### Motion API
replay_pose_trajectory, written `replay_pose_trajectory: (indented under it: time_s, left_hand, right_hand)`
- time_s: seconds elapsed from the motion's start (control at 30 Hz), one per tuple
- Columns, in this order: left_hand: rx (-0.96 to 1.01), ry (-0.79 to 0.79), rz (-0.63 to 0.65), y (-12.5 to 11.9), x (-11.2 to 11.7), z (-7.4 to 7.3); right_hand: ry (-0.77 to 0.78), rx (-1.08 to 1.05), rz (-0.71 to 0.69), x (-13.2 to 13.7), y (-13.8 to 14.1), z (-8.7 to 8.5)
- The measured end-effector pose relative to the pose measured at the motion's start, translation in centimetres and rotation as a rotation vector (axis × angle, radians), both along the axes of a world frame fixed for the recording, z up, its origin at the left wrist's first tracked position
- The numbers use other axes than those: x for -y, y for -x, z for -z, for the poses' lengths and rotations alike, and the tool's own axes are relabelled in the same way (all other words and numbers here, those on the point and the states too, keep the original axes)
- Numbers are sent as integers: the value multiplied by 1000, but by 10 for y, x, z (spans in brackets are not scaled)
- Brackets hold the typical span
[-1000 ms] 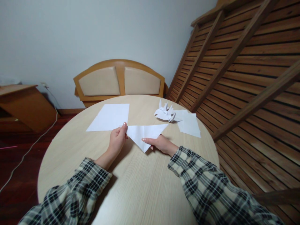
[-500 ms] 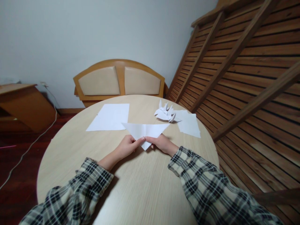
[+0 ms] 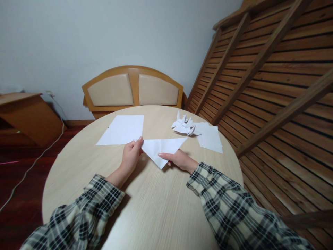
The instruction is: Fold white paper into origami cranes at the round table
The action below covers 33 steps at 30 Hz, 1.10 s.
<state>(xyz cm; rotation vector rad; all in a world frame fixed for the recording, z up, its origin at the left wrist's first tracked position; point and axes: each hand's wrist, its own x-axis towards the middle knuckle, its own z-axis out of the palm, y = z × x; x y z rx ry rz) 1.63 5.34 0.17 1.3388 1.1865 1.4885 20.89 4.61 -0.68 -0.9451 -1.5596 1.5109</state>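
A white sheet of paper folded into a triangle [image 3: 158, 147] is held above the table, its long edge away from me and its point toward me. My left hand [image 3: 132, 154] pinches the left corner between thumb and fingers. Across the right half lies the thumb of my right hand [image 3: 179, 159], its fingers mostly hidden behind the paper. A faint crease runs down the triangle's middle.
On the round table [image 3: 156, 208], a stack of white paper [image 3: 122, 129] lies at the back left. Several folded paper figures [image 3: 184, 125] sit at the back right, beside more loose paper [image 3: 210, 137]. A wooden headboard [image 3: 135, 83] and slatted panel [image 3: 273, 86] stand behind.
My left hand has moved from the triangle's middle, left and away from me, to its left corner. My right hand keeps its hold on the right half.
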Motion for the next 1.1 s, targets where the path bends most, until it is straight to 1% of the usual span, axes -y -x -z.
replay_pose_trajectory:
  time_s: [0.07, 0.2, 0.23, 0.27, 0.33, 0.43, 0.5, 0.57, 0.63, 0.73, 0.9, 1.0, 1.1]
  left_hand:
    - [81, 0, -55, 3, -3, -2]
    - [289, 42, -248, 12, -13, -2]
    - [326, 41, -259, 13, -15, -2]
    - [345, 44, -242, 14, -17, -1]
    - [352, 66, -147, 13, -18, 1]
    - [243, 141, 111, 6, -13, 3]
    - [76, 188, 317, 0, -5, 3]
    - [-130, 146, 504, -4, 2, 2]
    - [-287, 105, 600, -5, 8, 1]
    - [-375, 87, 617, -5, 12, 2]
    - [-341, 77, 575, -4, 9, 5]
    - [-299, 114, 549, -5, 8, 5]
    - [-272, 143, 547, -5, 9, 3]
  right_hand:
    - [17, 7, -2, 0, -1, 0]
    - [32, 39, -9, -1, -3, 5]
    - [31, 44, -3, -1, -4, 6]
    - [28, 45, 11, -2, -4, 7]
    - [17, 34, 58, -3, -4, 8]
    - [2, 0, 141, -4, -3, 5]
    - [-11, -16, 169, -3, -2, 3]
    - [-29, -27, 174, -3, -1, 2]
    - [-33, -24, 176, -3, 1, 1]
    - [-12, 3, 173, -2, 2, 2]
    - [-12, -10, 154, -3, 2, 5]
    - [-30, -56, 214, -5, 2, 6]
    - [-23, -152, 275, -6, 3, 2]
